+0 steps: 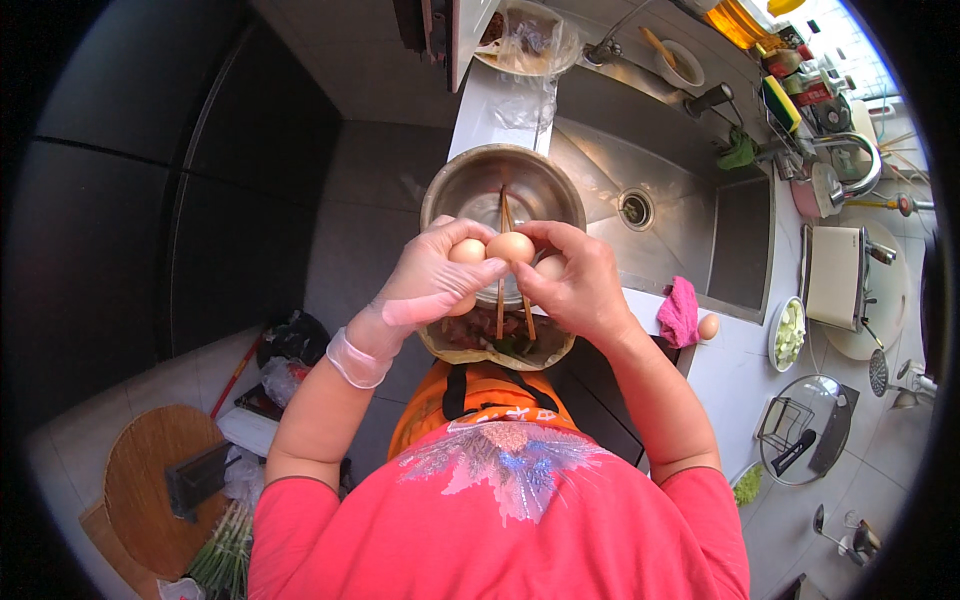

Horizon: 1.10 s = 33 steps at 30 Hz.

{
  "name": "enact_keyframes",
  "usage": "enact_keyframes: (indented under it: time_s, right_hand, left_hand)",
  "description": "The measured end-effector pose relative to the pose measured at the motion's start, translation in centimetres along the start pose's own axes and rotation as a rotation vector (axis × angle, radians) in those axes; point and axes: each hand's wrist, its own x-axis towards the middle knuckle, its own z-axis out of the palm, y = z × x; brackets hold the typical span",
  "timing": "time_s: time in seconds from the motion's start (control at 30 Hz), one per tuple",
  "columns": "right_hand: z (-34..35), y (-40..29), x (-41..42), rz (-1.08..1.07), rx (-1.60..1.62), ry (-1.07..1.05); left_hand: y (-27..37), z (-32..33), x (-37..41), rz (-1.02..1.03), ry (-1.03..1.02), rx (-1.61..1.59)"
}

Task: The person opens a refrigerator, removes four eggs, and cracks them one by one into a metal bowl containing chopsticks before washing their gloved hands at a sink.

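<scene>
Several brown eggs are between my hands, above the near part of a round steel bowl [551, 169]. My left hand [427, 277], in a clear plastic glove, holds an egg [468, 252], with another low in the palm. Both hands' fingers touch the middle egg [511, 247]. My bare right hand [581, 281] has one more egg [551, 266] in its palm. A pair of wooden chopsticks [501, 315] passes below the hands, with the far tips over the bowl. Nearer my body, a lined container [540, 360] holds reddish food and green leaves.
A steel sink [600, 150] lies right of the bowl. A pink cloth [678, 311] and a lone egg [708, 326] rest by its near edge. A dish of chopped pale vegetables [789, 334], a toaster [834, 277] and a glass lid [802, 427] stand farther right.
</scene>
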Motion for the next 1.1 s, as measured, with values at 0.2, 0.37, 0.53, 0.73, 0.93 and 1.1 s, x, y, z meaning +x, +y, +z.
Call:
enact_keyframes:
  time_s: [0.2,0.37,0.53,0.73,0.93,1.1]
  right_hand:
    - [0.8,-0.2,0.0,-0.089,-0.081,0.125]
    - [1.3,-0.3,0.3,-0.193,-0.151,0.214]
    - [1.6,0.3,0.5,-0.277,-0.256,0.247]
    - [1.7,0.3,0.9,-0.252,-0.264,0.272]
    - [1.7,0.4,1.2,-0.281,-0.268,0.32]
    - [1.5,0.3,1.2,-0.206,-0.244,0.294]
  left_hand:
    - [0.0,0.6,0.1,0.25,0.099,0.148]
    - [0.4,1.2,0.1,0.35,0.189,0.212]
    - [-0.1,1.3,0.2,0.333,0.2,0.155]
    - [-0.1,1.5,0.5,0.263,0.204,0.105]
    - [-0.1,1.8,0.9,0.29,0.213,0.061]
    - [0.4,2.0,1.0,0.315,0.243,0.152]
